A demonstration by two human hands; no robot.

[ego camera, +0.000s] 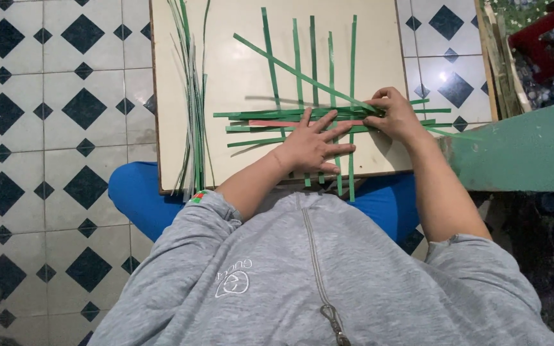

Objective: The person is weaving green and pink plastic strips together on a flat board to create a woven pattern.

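Note:
Several green paper strips (313, 70) lie crossed in a loose weave on a cream board (238, 70) that rests on my lap. One pink strip (270, 123) runs sideways among the green ones. My left hand (312, 145) lies flat with fingers spread, pressing down on the woven strips near the board's front edge. My right hand (395, 115) pinches the ends of the sideways strips at the right side of the weave, where a slanted green strip (290, 67) comes down to it.
A bundle of loose green strips (193, 102) lies along the board's left side. A green ledge (520, 150) stands close at the right. Tiled floor (46, 115) surrounds the board. Wooden slats (496, 57) and red cloth sit at the top right.

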